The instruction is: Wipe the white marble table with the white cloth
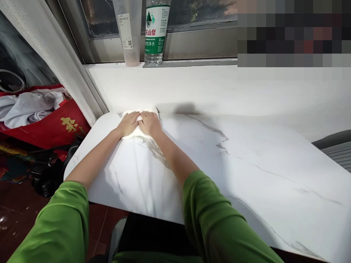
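A white folded cloth [138, 132] lies on the white marble-patterned table [203, 157], near the wall at the table's far left. My left hand [128, 124] rests flat on the cloth's left part, fingers stretched forward. Beside it, my right hand [149, 124] lies flat on the right part, its fingers also pointing away from me. The two hands nearly meet at the thumbs. Much of the cloth is hidden under them. Both forearms reach out from green sleeves.
On the window sill stand a clear plastic cup [132, 54] with a label and a water bottle [155, 36]. A red bag [52, 122] holding light fabric is left of the table, by a white curtain [46, 40]. A grey ridged object [338, 151] sits at the right.
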Action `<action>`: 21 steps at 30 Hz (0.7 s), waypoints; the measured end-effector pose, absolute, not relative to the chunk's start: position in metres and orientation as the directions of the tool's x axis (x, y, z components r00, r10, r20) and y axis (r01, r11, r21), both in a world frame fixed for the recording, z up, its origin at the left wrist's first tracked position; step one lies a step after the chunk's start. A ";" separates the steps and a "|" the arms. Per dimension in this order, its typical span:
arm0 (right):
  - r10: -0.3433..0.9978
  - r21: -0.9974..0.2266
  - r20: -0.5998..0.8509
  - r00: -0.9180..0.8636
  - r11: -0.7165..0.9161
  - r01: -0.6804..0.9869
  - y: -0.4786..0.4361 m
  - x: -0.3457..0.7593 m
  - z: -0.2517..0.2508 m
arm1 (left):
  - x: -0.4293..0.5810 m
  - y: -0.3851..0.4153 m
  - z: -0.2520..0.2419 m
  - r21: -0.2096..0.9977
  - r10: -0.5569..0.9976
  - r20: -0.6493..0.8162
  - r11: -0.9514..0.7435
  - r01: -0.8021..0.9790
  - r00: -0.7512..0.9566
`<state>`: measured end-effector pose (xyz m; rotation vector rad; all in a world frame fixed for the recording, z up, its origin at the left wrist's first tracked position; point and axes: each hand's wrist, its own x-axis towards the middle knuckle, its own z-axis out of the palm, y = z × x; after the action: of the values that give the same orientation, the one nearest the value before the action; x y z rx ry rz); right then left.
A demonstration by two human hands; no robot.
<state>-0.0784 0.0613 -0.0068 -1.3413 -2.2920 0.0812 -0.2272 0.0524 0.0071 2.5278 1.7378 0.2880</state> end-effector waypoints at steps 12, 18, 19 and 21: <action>0.793 -0.255 0.328 -0.513 0.597 0.761 -0.110 -0.095 0.003 | -0.257 -0.126 0.015 0.170 0.927 0.072 -0.375 0.911 0.368; 0.717 -0.233 0.309 -0.625 0.694 0.681 -0.157 -0.108 0.008 | -0.270 -0.194 0.016 0.186 0.961 0.112 -0.271 0.944 0.254; 0.706 -0.237 0.312 -0.636 0.706 0.667 -0.157 -0.110 0.009 | -0.271 -0.197 0.016 0.191 0.966 0.112 -0.253 0.949 0.235; 0.685 -0.245 0.317 -0.656 0.728 0.641 -0.150 -0.115 0.010 | -0.275 -0.195 0.017 0.198 0.973 0.111 -0.219 0.955 0.200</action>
<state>-0.1154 -0.1495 0.0098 -1.0212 -2.5428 0.1561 -0.2746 -0.1950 0.0165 2.3668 1.9075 0.3245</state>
